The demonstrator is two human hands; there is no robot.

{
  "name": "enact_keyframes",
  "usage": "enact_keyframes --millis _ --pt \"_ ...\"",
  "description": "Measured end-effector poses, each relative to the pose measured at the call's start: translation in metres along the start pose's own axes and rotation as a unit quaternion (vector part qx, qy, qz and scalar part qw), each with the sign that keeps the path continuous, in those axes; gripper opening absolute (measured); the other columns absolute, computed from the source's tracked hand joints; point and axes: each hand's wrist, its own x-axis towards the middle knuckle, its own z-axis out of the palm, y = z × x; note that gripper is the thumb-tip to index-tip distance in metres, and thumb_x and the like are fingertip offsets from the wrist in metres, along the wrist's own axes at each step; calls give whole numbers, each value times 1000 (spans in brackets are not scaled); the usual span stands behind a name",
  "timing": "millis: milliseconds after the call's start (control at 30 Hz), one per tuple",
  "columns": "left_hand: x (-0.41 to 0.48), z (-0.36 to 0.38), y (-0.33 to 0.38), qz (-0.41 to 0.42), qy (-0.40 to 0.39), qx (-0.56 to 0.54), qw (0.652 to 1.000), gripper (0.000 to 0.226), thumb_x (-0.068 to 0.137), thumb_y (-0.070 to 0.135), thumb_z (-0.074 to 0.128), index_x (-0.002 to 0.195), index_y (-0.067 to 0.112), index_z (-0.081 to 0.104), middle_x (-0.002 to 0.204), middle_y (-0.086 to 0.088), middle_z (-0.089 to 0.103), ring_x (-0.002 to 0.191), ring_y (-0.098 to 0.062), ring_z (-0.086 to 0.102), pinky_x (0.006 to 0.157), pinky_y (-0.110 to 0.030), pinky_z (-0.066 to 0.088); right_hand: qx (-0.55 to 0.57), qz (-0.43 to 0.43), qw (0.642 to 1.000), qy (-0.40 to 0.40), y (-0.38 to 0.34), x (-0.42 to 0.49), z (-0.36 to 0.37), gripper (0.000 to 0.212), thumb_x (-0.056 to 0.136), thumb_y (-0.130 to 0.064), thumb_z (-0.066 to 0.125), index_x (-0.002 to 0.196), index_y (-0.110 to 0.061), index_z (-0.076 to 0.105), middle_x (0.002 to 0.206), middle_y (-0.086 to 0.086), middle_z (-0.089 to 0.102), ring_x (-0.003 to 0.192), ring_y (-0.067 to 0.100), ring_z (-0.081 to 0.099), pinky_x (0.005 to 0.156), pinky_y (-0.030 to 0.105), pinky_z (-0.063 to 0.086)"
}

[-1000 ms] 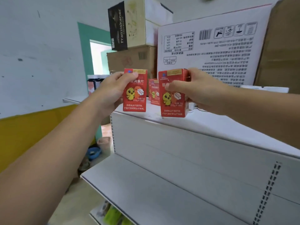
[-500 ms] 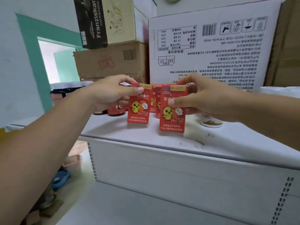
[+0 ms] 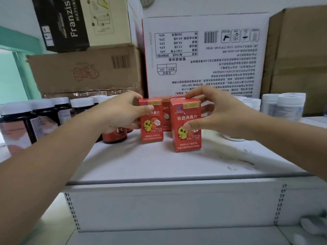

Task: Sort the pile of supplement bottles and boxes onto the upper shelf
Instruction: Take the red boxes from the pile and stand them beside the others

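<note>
Two red supplement boxes with a yellow chick stand upright on the white upper shelf [image 3: 159, 167]. My left hand [image 3: 118, 112] grips the left red box [image 3: 151, 128] by its upper left side, thumb on the front. My right hand [image 3: 219, 114] pinches the right red box [image 3: 186, 140], which stands nearer the front edge, with fingers on its top and thumb on its face. A third red box [image 3: 166, 119] stands behind, between the two. My hands partly hide what is further back.
Dark bottles with white lids [image 3: 44, 114] and a red-labelled bottle [image 3: 115, 136] stand at the left. White bottles [image 3: 283, 106] are at the right. Big cardboard cartons [image 3: 203, 55] wall off the back. A lower shelf [image 3: 159, 237] lies below.
Both hands have carried their red boxes forward and down onto the upper shelf, where they now stand next to the boxes at the back. The view has risen above the shelf.
</note>
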Motion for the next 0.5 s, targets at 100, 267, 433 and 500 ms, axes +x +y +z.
enact_keyframes --millis 100,267,433,500 --pt "7 3 -5 10 0 -3 1000 18 95 24 60 109 14 55 98 -2 69 76 -6 71 62 -24 59 -16 -13 999 27 4 4 7 61 59 -16 89 110 -27 58 107 0 61 77 0 65 65 19 54" --pt "15 6 -8 20 -15 -8 1000 8 95 28 60 100 21 60 101 0 73 87 -12 73 71 -27 58 -19 -23 997 78 18 5 7 61 55 -23 90 107 -33 58 106 1 64 92 14 65 77 29 58" --pt "16 13 -12 32 0 -38 999 10 94 25 62 103 23 57 107 -5 70 95 -17 71 81 -34 59 -29 -29 995 91 24 3 8 62 53 -32 88 108 -36 61 107 -3 64 87 8 65 75 21 56" --pt "16 16 -12 37 5 -42 998 12 94 24 63 103 23 57 109 -8 69 96 -20 71 86 -39 58 -25 -38 995 88 24 3 9 57 58 -26 88 108 -34 62 109 0 64 87 9 65 73 20 55"
